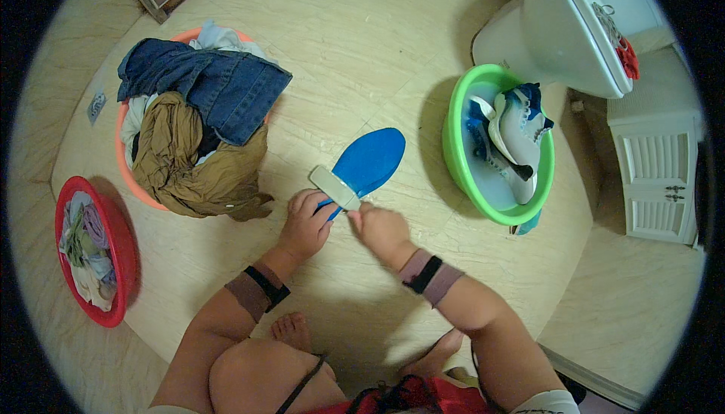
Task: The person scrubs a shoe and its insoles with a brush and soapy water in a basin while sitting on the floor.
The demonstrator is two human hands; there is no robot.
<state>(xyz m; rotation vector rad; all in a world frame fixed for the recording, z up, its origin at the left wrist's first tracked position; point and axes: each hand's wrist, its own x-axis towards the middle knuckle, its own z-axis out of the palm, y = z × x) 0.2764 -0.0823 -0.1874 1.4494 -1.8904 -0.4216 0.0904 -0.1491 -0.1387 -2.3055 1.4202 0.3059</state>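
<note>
A blue shoe insole lies on the floor in front of me, its broad end pointing away and to the right. My left hand is closed at its near, narrow end, where a bit of blue shows by the fingers. Across the insole lies a pale scrubbing brush with a flat, oblong back; its bristles are hidden. My right hand grips the near end of this brush. To the right, a green basin holds cloudy water and white-and-blue sneakers.
Clothes, including blue denim and brown fabric, overfill an orange basin at left. A red basin with smaller garments stands nearer. A toilet and a white louvred cabinet stand at right. My feet are close below.
</note>
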